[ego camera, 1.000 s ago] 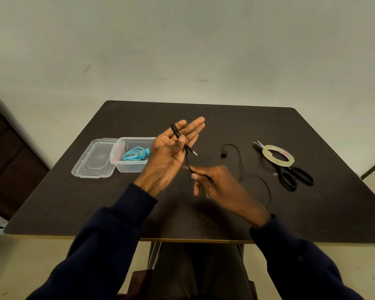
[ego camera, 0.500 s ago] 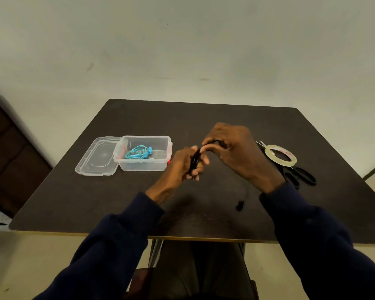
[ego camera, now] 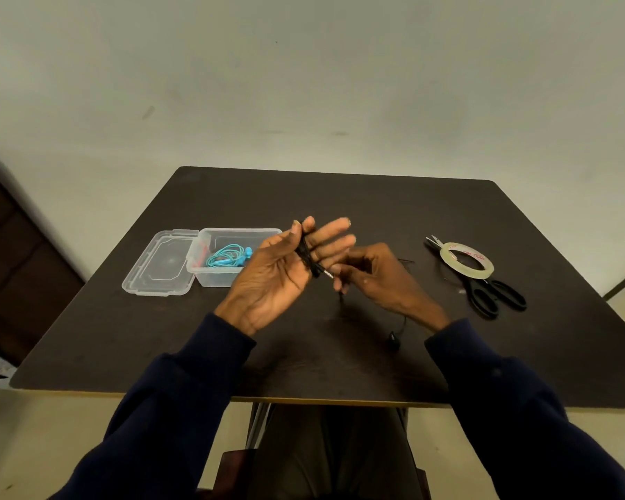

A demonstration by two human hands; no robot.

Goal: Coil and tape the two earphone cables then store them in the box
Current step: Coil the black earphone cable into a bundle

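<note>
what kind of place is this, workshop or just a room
Probably just a plain room with a small work spot: a dark table before a bare pale wall, with a tape roll and scissors laid out.

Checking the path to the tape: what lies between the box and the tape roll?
In the head view, both hands: the left hand with the black earphone cable wound round its fingers, the right hand holding its tail.

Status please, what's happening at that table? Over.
Left hand holds black cable loops, right hand pinches slack. Blue earphones in box. Tape, scissors aside; nothing blocking.
</note>
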